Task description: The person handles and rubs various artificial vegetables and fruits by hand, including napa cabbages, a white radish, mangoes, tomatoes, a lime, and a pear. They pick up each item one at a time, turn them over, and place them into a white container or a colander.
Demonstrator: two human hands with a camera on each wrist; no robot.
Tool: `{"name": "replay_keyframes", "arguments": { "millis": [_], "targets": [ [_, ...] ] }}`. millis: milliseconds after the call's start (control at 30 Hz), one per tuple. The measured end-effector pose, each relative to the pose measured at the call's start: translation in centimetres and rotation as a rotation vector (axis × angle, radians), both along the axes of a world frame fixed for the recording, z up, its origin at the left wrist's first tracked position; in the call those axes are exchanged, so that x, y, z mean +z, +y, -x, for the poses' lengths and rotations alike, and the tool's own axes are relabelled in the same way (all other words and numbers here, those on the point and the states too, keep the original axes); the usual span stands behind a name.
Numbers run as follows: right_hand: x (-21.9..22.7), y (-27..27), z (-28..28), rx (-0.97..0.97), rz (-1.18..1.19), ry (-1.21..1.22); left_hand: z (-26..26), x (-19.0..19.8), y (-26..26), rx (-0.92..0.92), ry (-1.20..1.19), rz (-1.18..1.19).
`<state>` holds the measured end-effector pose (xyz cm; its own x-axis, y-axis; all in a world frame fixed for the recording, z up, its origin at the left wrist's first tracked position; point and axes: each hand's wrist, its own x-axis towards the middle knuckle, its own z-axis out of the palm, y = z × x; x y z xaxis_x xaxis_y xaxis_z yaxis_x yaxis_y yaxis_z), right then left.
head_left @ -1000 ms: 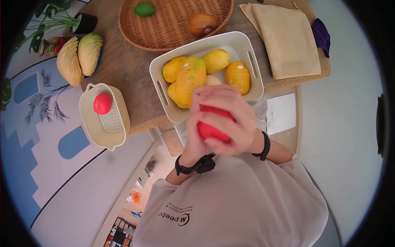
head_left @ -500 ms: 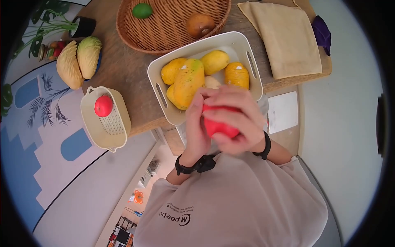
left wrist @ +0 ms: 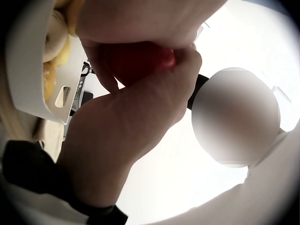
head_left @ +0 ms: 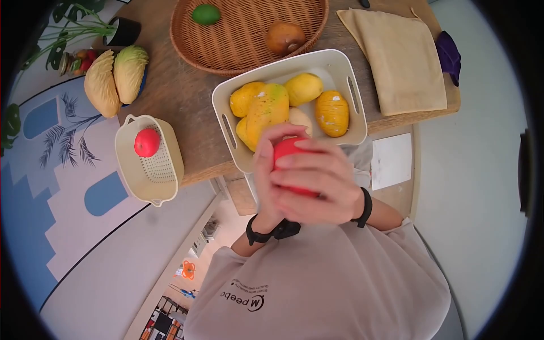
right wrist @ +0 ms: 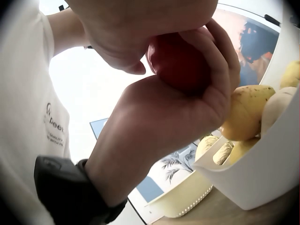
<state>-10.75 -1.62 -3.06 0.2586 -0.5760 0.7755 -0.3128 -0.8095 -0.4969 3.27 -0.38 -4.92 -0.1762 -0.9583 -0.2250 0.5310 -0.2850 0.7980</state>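
My left hand (head_left: 266,178) and right hand (head_left: 324,184) are together around a red round fruit (head_left: 285,151), in front of my chest. The right hand's fingers curl over the fruit and cover much of it; the left hand cups its other side. Red skin shows between the hands in the left wrist view (left wrist: 140,61) and in the right wrist view (right wrist: 180,63). Just ahead of the hands, a cream basin (head_left: 220,113) holds several yellow fruits (head_left: 268,110) and a pale one (head_left: 300,119), partly hidden. Another red fruit (head_left: 147,142) lies in a small perforated basket (head_left: 125,164).
A round wicker tray (head_left: 238,34) behind the basin holds a green fruit (head_left: 205,14) and a brown one (head_left: 285,38). Folded beige cloth (head_left: 399,62) lies at the right. Two leafy pale vegetables (head_left: 129,73) and a potted plant (head_left: 122,32) stand at the left.
The hands have turned around the red fruit, the right hand's fingers now lying further across it. Basin, trays and baskets appear slightly shifted in the view.
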Motion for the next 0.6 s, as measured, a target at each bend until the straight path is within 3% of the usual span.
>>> {"name": "replay_keyframes", "arguments": {
  "millis": [67,100,167,267,333,400,467,533,600],
  "targets": [
    [-0.4,-1.1,0.2,-0.039,-0.138,-0.219,0.1,2.0,-0.1,0.000,-0.272,0.101],
    [0.2,-1.3,0.5,-0.090,-0.251,-0.320,0.5,1.9,0.2,0.043,-0.230,0.048],
    [0.9,-1.3,0.5,-0.065,-0.230,-0.291,-0.2,2.0,0.7,-0.031,-0.474,0.162],
    [0.4,-0.7,0.1,0.017,-0.008,-0.133,-0.3,2.1,0.2,-0.119,-0.510,0.181],
    [-0.1,-0.7,0.5,0.037,0.053,-0.090,-0.4,3.4,-0.1,-0.190,-0.225,-0.154],
    [-0.6,-1.5,1.3,0.015,0.007,-0.125,-0.3,2.2,-0.3,-0.135,-0.324,0.034],
    [-0.6,-1.3,1.2,0.038,-0.067,-0.151,0.7,1.9,-0.4,-0.055,-0.200,-0.016],
    [-0.3,-0.8,0.8,0.049,-0.142,-0.175,1.0,2.5,-0.7,-0.118,-0.193,0.023],
    [0.0,-0.3,0.5,0.083,-0.074,-0.086,0.9,2.9,-0.9,-0.151,-0.151,0.034]
  ]
}}
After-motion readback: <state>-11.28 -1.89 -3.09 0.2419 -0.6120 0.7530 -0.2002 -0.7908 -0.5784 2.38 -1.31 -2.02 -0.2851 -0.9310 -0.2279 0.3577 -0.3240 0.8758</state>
